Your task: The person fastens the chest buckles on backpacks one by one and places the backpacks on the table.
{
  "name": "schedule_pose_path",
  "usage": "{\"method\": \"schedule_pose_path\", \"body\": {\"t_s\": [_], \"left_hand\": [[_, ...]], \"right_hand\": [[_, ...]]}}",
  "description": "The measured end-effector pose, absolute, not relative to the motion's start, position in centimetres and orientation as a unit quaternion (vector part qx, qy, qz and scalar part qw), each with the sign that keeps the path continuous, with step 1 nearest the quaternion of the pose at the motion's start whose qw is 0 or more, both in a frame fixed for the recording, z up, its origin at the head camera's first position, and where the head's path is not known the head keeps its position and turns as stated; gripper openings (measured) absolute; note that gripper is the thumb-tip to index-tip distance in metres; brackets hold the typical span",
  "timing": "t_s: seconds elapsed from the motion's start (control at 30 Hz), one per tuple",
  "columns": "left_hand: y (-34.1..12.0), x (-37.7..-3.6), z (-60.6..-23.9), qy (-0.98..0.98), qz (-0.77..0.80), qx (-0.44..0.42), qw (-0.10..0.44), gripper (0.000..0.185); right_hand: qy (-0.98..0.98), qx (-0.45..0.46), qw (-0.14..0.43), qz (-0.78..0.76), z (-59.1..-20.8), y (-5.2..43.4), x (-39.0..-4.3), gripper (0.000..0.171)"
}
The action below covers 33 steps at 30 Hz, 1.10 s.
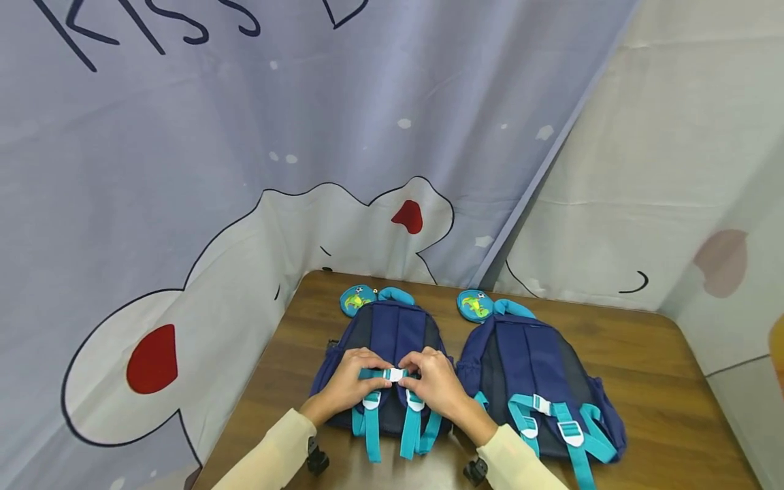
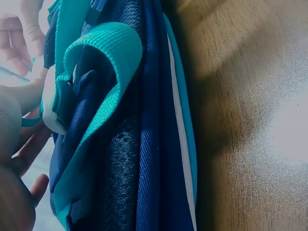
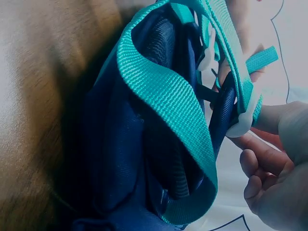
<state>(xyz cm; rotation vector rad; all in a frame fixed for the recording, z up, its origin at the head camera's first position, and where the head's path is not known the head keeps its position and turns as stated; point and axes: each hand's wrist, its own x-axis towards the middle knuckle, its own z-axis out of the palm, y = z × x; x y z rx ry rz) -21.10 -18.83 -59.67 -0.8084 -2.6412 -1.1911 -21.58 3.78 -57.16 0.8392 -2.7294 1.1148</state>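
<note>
A navy backpack point(image 1: 382, 327) lies on the table with its shoulder straps facing up. Across it runs a teal chest strap point(image 1: 371, 373) with a white buckle point(image 1: 396, 375) in the middle. My left hand point(image 1: 349, 380) pinches the strap left of the buckle between thumb and fingers. On the other side, my right hand point(image 1: 436, 383) pinches the strap right at the buckle's edge. Below both hands, teal webbing point(image 1: 372, 435) hangs from white strap adjusters point(image 1: 371, 400). In the right wrist view, a loop of teal webbing point(image 3: 168, 106) bows out beside the right hand.
A second, similar backpack point(image 1: 514, 354) lies close on the right, its own white buckle point(image 1: 542, 404) joining its straps. Round blue pouches point(image 1: 358, 299) with a cartoon print sit by the top handles. A printed curtain point(image 1: 367, 122) hangs behind the wooden table point(image 1: 661, 381).
</note>
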Motion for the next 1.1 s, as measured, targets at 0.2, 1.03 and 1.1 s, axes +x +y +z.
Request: {"method": "schedule_pose_path", "body": {"t_s": [0.2, 1.03, 1.1], "left_hand": [[-19.3, -21.3, -59.5, -0.887, -0.367, -0.272, 0.067, 0.027], [-21.5, -22.9, -56.8, -0.912, -0.343, -0.185, 0.131, 0.016], [-21.7, -23.0, -56.6, -0.916, -0.327, -0.179, 0.146, 0.017]], "right_hand": [[-0.892, 0.267, 0.022, 0.364, -57.1, 3.7, -21.6, 0.022], [-0.923, 0.259, 0.072, 0.276, -57.6, 12.5, -22.5, 0.020], [-0.925, 0.255, 0.069, 0.274, -57.5, 13.1, -22.5, 0.019]]}}
